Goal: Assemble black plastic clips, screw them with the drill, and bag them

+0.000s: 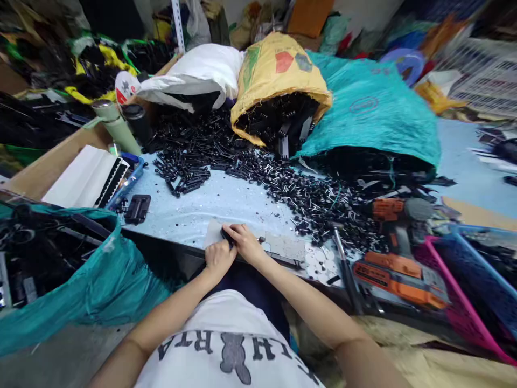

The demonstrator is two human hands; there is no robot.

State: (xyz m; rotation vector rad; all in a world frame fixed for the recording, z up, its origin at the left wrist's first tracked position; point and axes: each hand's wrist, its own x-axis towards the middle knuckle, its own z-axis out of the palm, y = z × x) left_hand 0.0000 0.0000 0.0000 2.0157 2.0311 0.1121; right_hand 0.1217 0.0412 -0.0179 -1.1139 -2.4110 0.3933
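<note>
Small black plastic part [225,235], mostly hidden, in the tight joint grip of left hand [218,259] and right hand [247,244].

white shirt [226,345], below the near edge of the tabletop [226,199]: large dark capitals, seen upside down and split by a dark bear-shaped figure [234,355]. "t h" stands on one side of the figure and "r t a" on the other; both ends of the line run out of sight.

teal sack [375,113], far right of the tabletop: a faint oval stamp [364,104], its lettering too pale to read.

yellow sack [278,64], far edge: red and green printed patches, no letters legible.

white round piece [125,86], far left corner: red and grey marks, unreadable.

orange tool [388,275], near right corner: a dark marking, too small to read.
</note>
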